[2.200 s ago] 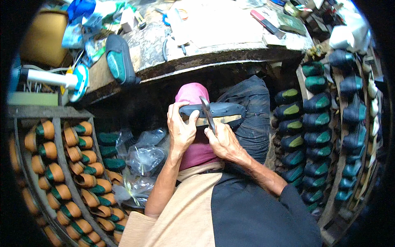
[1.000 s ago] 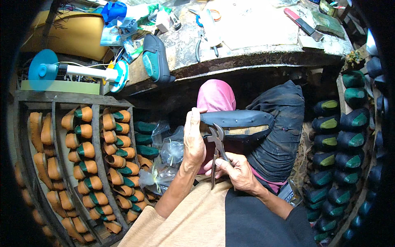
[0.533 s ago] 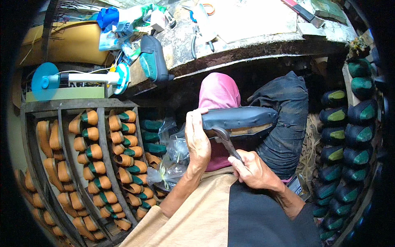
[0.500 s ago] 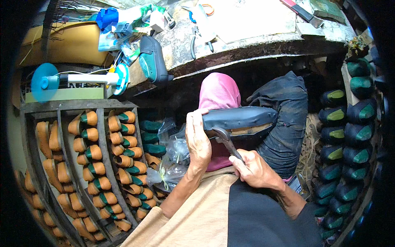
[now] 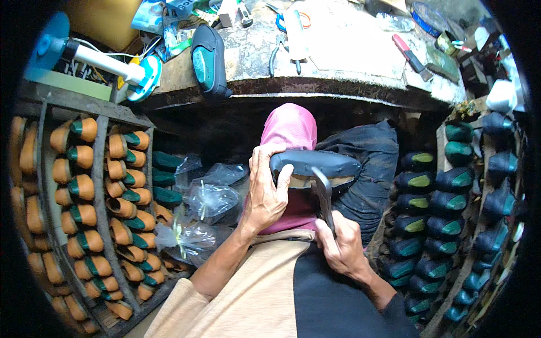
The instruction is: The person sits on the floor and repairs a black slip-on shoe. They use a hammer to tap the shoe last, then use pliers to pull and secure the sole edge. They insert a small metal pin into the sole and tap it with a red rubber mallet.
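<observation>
A dark shoe upper (image 5: 315, 164) lies on its side across my lap, with a tan strip of its underside facing me. My left hand (image 5: 267, 188) grips its left end, thumb pressed near the lower edge and fingers behind. Closed around the lower handle of dark lasting pincers (image 5: 324, 197), my right hand (image 5: 341, 245) holds them nearly upright. Their curved head is at the shoe's lower edge, right of my left thumb; whether the jaws bite on the edge I cannot tell. Pink cloth (image 5: 289, 125) covers one knee behind the shoe.
Ahead, a worn workbench (image 5: 253, 59) carries a dark-green shoe (image 5: 209, 62), scissors (image 5: 282, 21), pliers (image 5: 273, 61) and a red-handled tool (image 5: 410, 55). Racks of orange shoes (image 5: 84, 188) stand left, stacked dark shoes (image 5: 445, 203) right. Plastic bags (image 5: 211, 198) lie by my left arm.
The pincers have turned more upright, their head shifting right along the shoe's edge. My left thumb has come round onto the near side of the shoe. The whole view has shifted.
</observation>
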{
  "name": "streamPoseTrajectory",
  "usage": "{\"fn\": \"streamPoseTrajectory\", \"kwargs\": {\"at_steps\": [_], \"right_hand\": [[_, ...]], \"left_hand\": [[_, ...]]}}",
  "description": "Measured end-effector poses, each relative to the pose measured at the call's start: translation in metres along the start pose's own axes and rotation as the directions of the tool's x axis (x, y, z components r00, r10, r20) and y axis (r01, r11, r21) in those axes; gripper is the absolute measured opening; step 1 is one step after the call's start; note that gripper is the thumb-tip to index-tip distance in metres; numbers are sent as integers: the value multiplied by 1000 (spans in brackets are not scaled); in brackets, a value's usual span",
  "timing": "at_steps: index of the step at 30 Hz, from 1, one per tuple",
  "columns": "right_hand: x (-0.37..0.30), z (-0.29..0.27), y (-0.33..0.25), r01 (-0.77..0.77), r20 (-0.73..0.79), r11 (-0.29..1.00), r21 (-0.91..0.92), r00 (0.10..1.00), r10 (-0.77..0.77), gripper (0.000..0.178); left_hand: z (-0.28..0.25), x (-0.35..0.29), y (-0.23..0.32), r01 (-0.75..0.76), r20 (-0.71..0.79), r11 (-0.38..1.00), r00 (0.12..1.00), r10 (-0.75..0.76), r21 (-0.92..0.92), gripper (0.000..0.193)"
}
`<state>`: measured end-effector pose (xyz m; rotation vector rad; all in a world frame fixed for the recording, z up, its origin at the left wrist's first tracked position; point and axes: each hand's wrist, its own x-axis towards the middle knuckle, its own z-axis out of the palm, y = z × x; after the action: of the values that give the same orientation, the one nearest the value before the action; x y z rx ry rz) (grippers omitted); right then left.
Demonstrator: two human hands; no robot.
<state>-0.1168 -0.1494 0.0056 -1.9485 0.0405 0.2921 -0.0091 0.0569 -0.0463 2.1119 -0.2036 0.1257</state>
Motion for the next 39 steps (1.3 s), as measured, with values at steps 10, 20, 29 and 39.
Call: {"fn": "streamPoseTrajectory", "kwargs": {"at_steps": [10,20,29,39], "right_hand": [[203,-98,-4,74,-273,988,-134,956,-109,22],[363,-145,36,-101,-298,886,-453,954,-43,26],[402,-102,48,85,-214,633,-770,899,-381,23],[234,-31,14,-172,257,973,156,958,128,13]], "left_hand": [[6,17,-49,80,-37,987,996,-85,-137,37],[20,23,-71,73,-65,984,994,-84,-161,39],[25,29,-64,20,-89,985,995,-36,-174,38],[27,28,-67,62,-34,987,997,-68,-150,40]]}}
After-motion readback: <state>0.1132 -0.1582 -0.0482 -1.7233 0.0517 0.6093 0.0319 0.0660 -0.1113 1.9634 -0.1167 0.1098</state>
